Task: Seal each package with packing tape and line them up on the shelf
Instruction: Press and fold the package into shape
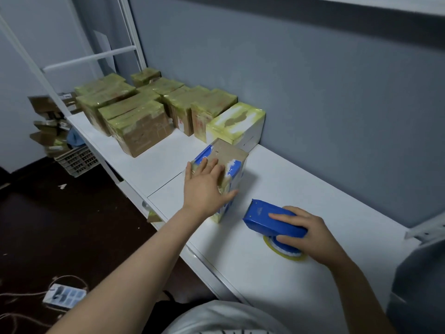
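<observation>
1. The blue-and-white package (232, 154) stands mid-frame on the white shelf (301, 186).
2. The left hand (204, 186) lies flat on its top, fingers spread.
3. Lower right of it, the right hand (310, 233) grips the blue tape dispenser (267, 218), which rests on the shelf just beside the package.
4. Toward the upper left, taped packages (142, 119) sit in rows against the wall.

The box (222, 174) stands under the left hand (204, 186); dispenser (272, 219) under the right hand (305, 235); taped packages (144, 109) beyond, on the shelf (301, 184).
</observation>
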